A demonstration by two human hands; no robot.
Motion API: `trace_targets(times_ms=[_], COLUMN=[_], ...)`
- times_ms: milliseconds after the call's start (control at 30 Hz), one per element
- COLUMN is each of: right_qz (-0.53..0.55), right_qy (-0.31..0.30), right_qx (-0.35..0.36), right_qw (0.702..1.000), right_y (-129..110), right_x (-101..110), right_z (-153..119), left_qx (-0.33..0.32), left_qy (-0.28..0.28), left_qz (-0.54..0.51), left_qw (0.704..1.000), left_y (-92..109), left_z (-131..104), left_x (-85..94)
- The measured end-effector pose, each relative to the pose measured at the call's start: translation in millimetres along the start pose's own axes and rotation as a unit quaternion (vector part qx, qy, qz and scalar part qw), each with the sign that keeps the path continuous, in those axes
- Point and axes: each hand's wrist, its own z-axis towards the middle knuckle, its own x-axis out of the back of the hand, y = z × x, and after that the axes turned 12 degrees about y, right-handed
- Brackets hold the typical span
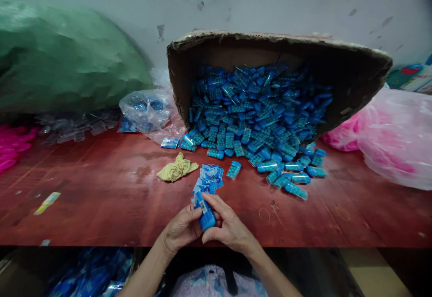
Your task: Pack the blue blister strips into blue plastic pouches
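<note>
While both hands meet near the front edge of the red surface [118, 193], one blue container [207, 219] sits between them, tilted, its rounded blue end toward the person. The left hand [184, 227] is curled around its side, the thumb pressed on its face. The right hand [231, 227] is partly closed about the other side, fingers along it and thumb close to the rounded end.

Judging by its printed blue covering and a white patch resembling a barcode, this piece seems to be partway through or near the end of being sleeved; whether the covering is fully seated cannot be told, since fingers hide part of it.

Just beyond the hands lies a loose pile of printed blue sleeves [211, 175], apparently unused. Beside it stands a single bare container [233, 170], its beads showing through the wall. Much more appears undone: the tipped carton [177, 81] holds a great heap of bare containers [249, 108], which spills onto the surface. Below the surface, at lower left, is a mass of blue printed pieces [91, 270]; whether these are finished units or spare sleeves is too dim to tell.
</note>
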Motion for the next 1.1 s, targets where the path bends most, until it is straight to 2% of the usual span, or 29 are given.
trace_targets(times_ms=[133, 267, 400, 467, 533, 600, 667, 767, 800, 867, 933, 1000, 1100], right_qz=[0.008, -0.003, 0.024, 0.036, 0.051, 0.047, 0.016, -0.063, -0.097, -0.177, -0.269, -0.364, -0.467], right_qy=[0.037, 0.107, 0.152, 0.147, 0.117, 0.084, 0.078, 0.114, 0.128, 0.139, 0.122, 0.092, 0.078], right_qx=[-0.029, -0.084, -0.106, -0.114, -0.117, -0.111, -0.099, -0.074, -0.064, -0.038, -0.013, -0.005, -0.017], right_qw=[0.999, 0.991, 0.982, 0.982, 0.985, 0.989, 0.992, 0.989, 0.985, 0.974, 0.955, 0.927, 0.881], right_y=[2.6, 10.5, 18.1, 18.2, 16.5, 15.2, 16.2, 20.8, 22.2, 24.0, 25.2, 27.5, 34.1], right_x=[-3.6, -13.2, -22.2, -23.1, -21.0, -16.4, -9.4, 3.8, 8.0, 13.4, 12.8, 6.1, -7.2], right_z=[-1.8, -6.6, -9.5, -9.5, -9.3, -8.9, -7.2, 1.4, 6.1, 16.9, 27.4, 35.3, 40.7], left_qx=[-0.013, -0.037, -0.063, -0.072, -0.069, -0.074, -0.122, -0.258, -0.28, -0.282, -0.247, -0.204, -0.209], left_qy=[0.03, 0.103, 0.17, 0.168, 0.161, 0.176, 0.22, 0.29, 0.314, 0.354, 0.36, 0.331, 0.305], left_qz=[-0.017, -0.048, -0.058, -0.043, -0.022, -0.02, -0.058, -0.148, -0.152, -0.136, -0.096, -0.031, 0.068], left_qw=[0.999, 0.993, 0.982, 0.982, 0.984, 0.981, 0.966, 0.91, 0.895, 0.881, 0.894, 0.921, 0.927], left_y=[-10.0, -17.1, -23.4, -25.0, -21.7, -9.9, 11.4, 49.4, 59.0, 67.2, 59.7, 41.4, 13.3], left_z=[-2.0, -6.0, -8.2, -9.4, -11.5, -15.5, -22.0, -35.0, -38.8, -43.0, -40.2, -30.4, -9.5], left_x=[-6.0, -15.3, -24.2, -27.6, -28.7, -24.6, -13.5, 11.6, 19.2, 28.1, 26.3, 16.4, 0.1])
